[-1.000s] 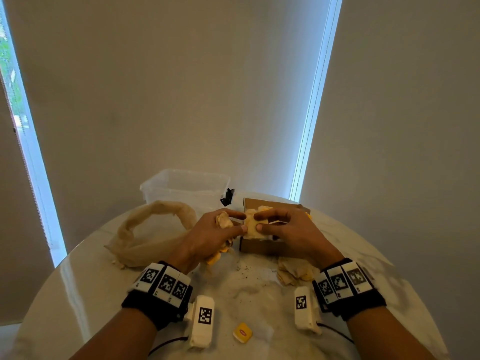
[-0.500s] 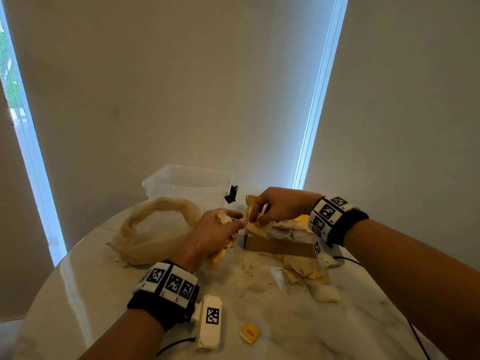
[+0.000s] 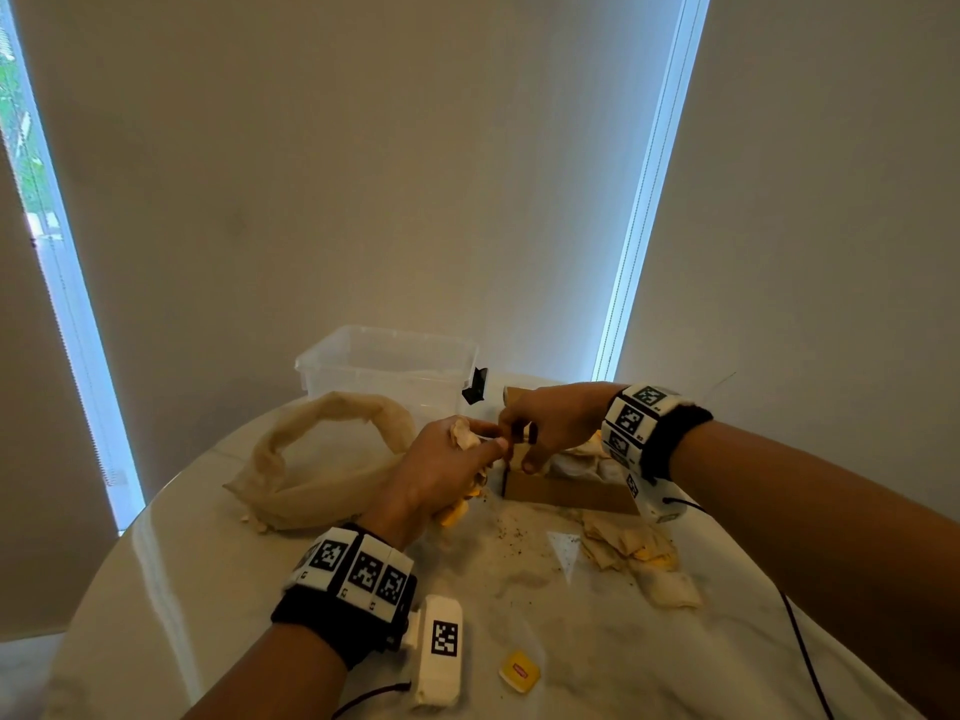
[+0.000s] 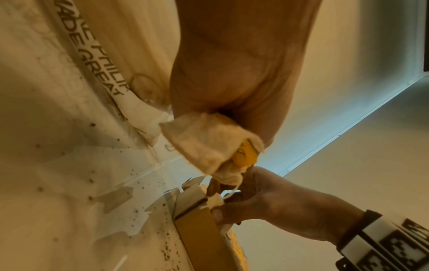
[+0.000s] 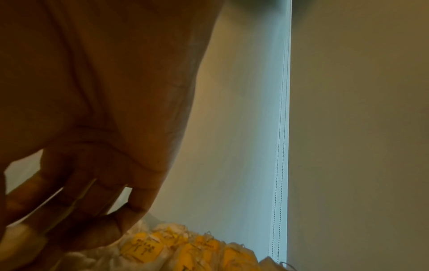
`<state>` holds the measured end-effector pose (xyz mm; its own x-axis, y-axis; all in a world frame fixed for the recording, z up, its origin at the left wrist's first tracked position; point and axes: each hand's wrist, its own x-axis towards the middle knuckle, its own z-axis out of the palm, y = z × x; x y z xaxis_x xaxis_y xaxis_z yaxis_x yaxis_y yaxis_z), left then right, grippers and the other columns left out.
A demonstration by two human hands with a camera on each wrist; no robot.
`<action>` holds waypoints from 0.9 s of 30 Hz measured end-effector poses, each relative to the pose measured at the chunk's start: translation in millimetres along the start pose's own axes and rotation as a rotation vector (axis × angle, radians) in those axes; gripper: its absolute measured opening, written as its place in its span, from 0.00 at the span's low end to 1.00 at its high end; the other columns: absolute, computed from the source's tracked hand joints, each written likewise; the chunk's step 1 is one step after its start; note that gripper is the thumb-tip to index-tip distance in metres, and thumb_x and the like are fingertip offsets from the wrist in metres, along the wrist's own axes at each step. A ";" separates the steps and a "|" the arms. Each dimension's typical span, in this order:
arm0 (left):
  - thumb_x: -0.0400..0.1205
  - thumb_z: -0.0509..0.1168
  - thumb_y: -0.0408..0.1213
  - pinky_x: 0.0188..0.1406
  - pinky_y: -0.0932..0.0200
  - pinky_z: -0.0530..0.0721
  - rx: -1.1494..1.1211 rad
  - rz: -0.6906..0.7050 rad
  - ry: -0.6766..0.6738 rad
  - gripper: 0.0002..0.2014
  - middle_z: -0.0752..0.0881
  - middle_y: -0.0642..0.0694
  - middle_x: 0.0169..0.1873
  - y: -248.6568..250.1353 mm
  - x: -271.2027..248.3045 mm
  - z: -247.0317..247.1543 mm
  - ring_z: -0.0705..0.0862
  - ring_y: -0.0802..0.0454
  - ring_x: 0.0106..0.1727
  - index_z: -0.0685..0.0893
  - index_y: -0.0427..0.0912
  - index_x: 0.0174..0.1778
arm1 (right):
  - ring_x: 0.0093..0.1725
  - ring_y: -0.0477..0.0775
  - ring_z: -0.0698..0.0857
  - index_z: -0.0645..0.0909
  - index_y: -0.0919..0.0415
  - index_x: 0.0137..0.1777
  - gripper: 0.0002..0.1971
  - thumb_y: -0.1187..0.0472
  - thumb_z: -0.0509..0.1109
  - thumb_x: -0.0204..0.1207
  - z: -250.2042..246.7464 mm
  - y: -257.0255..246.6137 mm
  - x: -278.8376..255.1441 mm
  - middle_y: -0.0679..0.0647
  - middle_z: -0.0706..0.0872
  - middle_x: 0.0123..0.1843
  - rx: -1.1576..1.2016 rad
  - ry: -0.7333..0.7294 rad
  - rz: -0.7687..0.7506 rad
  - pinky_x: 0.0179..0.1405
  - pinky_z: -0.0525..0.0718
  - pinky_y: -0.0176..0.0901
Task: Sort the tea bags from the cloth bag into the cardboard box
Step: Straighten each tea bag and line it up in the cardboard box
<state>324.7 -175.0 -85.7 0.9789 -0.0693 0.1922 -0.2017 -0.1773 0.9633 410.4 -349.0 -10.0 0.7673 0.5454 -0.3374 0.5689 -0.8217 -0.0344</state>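
While the left hand (image 3: pixel 441 475) clenches a bunch of tea bags (image 4: pixel 209 144) as a ready supply, the right hand (image 3: pixel 550 423) pinches one tea bag (image 3: pixel 519 452) over the cardboard box (image 3: pixel 566 493) near the bench's far edge, seemingly to slot it in.

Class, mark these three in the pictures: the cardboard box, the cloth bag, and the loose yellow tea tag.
cardboard box (image 3: pixel 566 493): head view, near side wall.
cloth bag (image 3: pixel 311 491): head view, slumped lower fabric.
yellow tea tag (image 3: pixel 519 673): head view, middle of its face.
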 end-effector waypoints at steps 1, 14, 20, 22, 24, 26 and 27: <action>0.88 0.72 0.42 0.31 0.66 0.85 -0.001 -0.001 -0.003 0.09 0.90 0.48 0.32 -0.8 0.8 -0.1 0.85 0.61 0.29 0.91 0.47 0.62 | 0.66 0.55 0.83 0.85 0.52 0.65 0.18 0.55 0.83 0.78 1.5 0.6 1.3 0.49 0.86 0.64 0.002 0.023 0.002 0.71 0.81 0.54; 0.86 0.74 0.45 0.31 0.66 0.87 -0.018 -0.017 0.011 0.11 0.92 0.47 0.36 0.7 0.1 0.0 0.87 0.62 0.29 0.90 0.49 0.63 | 0.54 0.52 0.83 0.85 0.49 0.48 0.14 0.51 0.88 0.72 10.8 14.6 -7.2 0.47 0.85 0.51 0.039 0.303 -0.035 0.46 0.77 0.36; 0.86 0.74 0.44 0.31 0.66 0.87 -0.017 -0.008 0.004 0.10 0.91 0.45 0.37 1.5 -1.9 0.4 0.87 0.63 0.29 0.90 0.48 0.62 | 0.52 0.46 0.87 0.93 0.53 0.57 0.11 0.50 0.82 0.79 8.1 13.2 -13.5 0.43 0.91 0.50 0.082 0.284 -0.018 0.47 0.76 0.31; 0.86 0.74 0.44 0.31 0.65 0.87 -0.010 -0.009 0.001 0.09 0.91 0.45 0.37 0.9 -1.0 0.2 0.87 0.63 0.29 0.90 0.49 0.61 | 0.51 0.46 0.89 0.93 0.53 0.57 0.11 0.50 0.82 0.79 18.0 9.7 -7.7 0.43 0.92 0.49 0.094 0.276 0.000 0.49 0.79 0.33; 0.87 0.74 0.44 0.31 0.64 0.88 -0.005 -0.005 -0.007 0.08 0.91 0.45 0.37 0.0 0.9 0.4 0.87 0.62 0.29 0.89 0.50 0.60 | 0.51 0.47 0.89 0.92 0.53 0.57 0.09 0.52 0.81 0.80 26.2 8.8 -3.5 0.43 0.91 0.47 0.086 0.271 0.030 0.48 0.81 0.33; 0.87 0.74 0.44 0.31 0.63 0.88 0.006 -0.004 -0.006 0.07 0.91 0.48 0.37 -1.4 2.1 -0.1 0.87 0.62 0.30 0.89 0.51 0.60 | 0.52 0.47 0.89 0.92 0.53 0.58 0.10 0.52 0.81 0.80 25.5 7.9 -4.8 0.43 0.90 0.47 0.083 0.282 0.046 0.50 0.83 0.35; 0.87 0.73 0.45 0.31 0.64 0.87 0.016 -0.002 -0.003 0.08 0.92 0.50 0.37 -2.1 3.5 0.0 0.88 0.62 0.31 0.90 0.52 0.60 | 0.52 0.47 0.88 0.92 0.54 0.57 0.10 0.52 0.81 0.80 21.8 7.8 -7.3 0.43 0.90 0.47 0.086 0.294 0.047 0.53 0.84 0.37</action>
<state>328.6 -174.9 -87.1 0.9793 -0.0716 0.1896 -0.2001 -0.1936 0.9605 402.8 -363.1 -28.3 0.8520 0.5208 -0.0538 0.5134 -0.8512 -0.1091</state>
